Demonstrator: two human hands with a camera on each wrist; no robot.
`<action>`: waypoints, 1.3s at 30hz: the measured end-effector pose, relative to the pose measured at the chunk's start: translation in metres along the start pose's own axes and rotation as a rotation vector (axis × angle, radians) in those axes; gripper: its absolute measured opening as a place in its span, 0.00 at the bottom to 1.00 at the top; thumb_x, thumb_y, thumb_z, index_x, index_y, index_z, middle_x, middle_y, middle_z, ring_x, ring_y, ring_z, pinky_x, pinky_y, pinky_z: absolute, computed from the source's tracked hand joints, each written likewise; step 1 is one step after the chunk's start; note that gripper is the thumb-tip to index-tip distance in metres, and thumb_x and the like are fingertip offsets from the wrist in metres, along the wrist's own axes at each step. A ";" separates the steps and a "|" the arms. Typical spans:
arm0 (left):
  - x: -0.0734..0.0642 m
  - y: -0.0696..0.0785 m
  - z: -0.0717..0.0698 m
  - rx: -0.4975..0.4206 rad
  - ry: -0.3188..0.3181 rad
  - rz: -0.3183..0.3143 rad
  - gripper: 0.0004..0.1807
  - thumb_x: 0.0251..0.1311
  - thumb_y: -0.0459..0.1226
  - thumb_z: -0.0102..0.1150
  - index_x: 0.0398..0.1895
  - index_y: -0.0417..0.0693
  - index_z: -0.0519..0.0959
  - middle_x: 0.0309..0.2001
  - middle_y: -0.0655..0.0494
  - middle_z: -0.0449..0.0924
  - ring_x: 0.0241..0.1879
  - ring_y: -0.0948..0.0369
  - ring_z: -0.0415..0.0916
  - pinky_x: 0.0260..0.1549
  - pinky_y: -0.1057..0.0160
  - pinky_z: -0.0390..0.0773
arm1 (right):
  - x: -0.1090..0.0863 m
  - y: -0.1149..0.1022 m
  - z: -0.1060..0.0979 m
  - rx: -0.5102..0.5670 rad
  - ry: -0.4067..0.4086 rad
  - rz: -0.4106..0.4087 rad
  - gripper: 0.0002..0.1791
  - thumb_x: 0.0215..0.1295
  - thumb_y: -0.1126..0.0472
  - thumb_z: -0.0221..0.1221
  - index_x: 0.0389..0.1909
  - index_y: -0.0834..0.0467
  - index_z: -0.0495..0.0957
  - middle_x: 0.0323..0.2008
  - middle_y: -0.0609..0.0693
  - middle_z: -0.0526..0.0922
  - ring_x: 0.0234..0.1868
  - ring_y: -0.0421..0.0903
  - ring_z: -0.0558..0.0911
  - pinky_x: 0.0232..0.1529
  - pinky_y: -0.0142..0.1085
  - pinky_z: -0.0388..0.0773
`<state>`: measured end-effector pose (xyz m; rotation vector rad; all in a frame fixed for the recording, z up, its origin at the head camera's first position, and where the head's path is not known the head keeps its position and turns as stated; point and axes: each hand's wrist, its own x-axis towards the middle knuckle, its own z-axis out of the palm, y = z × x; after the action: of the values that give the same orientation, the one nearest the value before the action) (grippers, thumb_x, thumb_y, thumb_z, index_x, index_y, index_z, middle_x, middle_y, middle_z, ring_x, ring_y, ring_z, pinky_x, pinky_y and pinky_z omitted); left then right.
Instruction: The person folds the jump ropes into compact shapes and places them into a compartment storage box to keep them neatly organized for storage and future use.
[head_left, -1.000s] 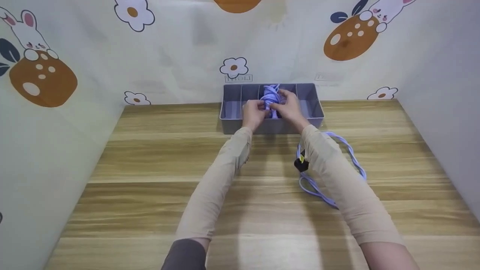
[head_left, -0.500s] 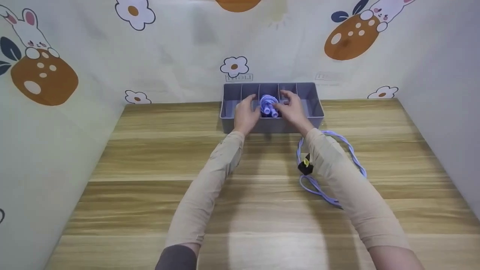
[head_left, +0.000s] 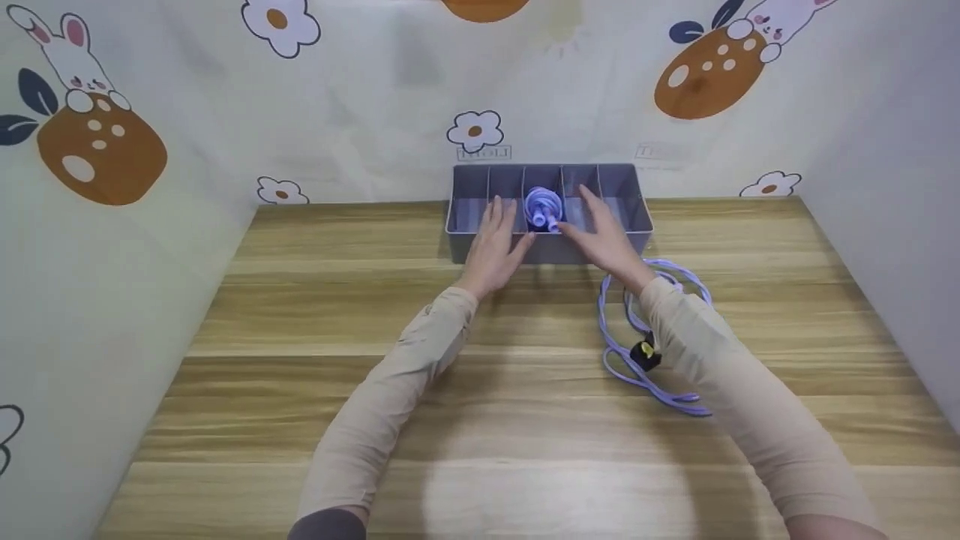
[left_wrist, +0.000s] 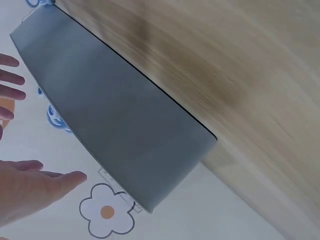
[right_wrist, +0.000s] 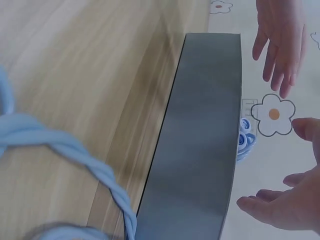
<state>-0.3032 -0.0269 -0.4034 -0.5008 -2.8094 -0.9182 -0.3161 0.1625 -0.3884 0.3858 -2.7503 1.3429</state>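
A bundle of blue-violet cord (head_left: 543, 201), wound up with two tube-like ends (right_wrist: 243, 131) facing the front, sits in the middle compartment of a grey divided box (head_left: 559, 252). My left hand (head_left: 492, 251) is left of the bundle, fingers straight over the box's front rim, holding nothing. On the other side my right hand (head_left: 606, 238) spreads its fingers over the compartment right of the bundle, thumb near the tube ends. Both wrist views show the box's plain outer wall (left_wrist: 115, 100), which hides most of the bundle.
A second blue cord (head_left: 604, 309) lies in loose loops on the wooden table (head_left: 337, 315), partly under my right forearm, with a black and yellow piece (head_left: 646, 354) on it. The box stands against a patterned wall (head_left: 375, 112) at the back.
Both hands have let go of the bundle and drawn apart, the left moving left and nearer. The bundle has settled lower into the middle compartment. The black piece has shifted right and nearer.
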 end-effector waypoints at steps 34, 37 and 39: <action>-0.077 0.015 0.009 0.246 -0.130 0.099 0.39 0.64 0.57 0.36 0.70 0.43 0.46 0.70 0.39 0.35 0.69 0.47 0.32 0.66 0.48 0.36 | -0.098 0.029 -0.029 -0.370 -0.130 -0.068 0.43 0.65 0.43 0.47 0.70 0.61 0.38 0.67 0.70 0.41 0.65 0.72 0.38 0.60 0.66 0.40; -0.081 0.016 0.009 0.250 -0.142 0.098 0.39 0.64 0.57 0.36 0.70 0.44 0.45 0.70 0.40 0.34 0.69 0.48 0.30 0.66 0.49 0.34 | -0.105 0.033 -0.033 -0.405 -0.110 -0.077 0.43 0.64 0.44 0.47 0.70 0.62 0.39 0.67 0.72 0.41 0.65 0.72 0.38 0.61 0.64 0.38; -0.083 0.017 0.010 0.259 -0.144 0.100 0.39 0.64 0.57 0.36 0.70 0.44 0.45 0.70 0.41 0.34 0.69 0.49 0.30 0.66 0.49 0.34 | -0.109 0.036 -0.036 -0.422 -0.101 -0.078 0.43 0.64 0.44 0.48 0.69 0.62 0.39 0.66 0.72 0.42 0.65 0.72 0.38 0.61 0.64 0.39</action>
<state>-0.2201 -0.0304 -0.4215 -0.6854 -2.9387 -0.5076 -0.2217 0.2338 -0.4110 0.5326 -2.9580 0.7136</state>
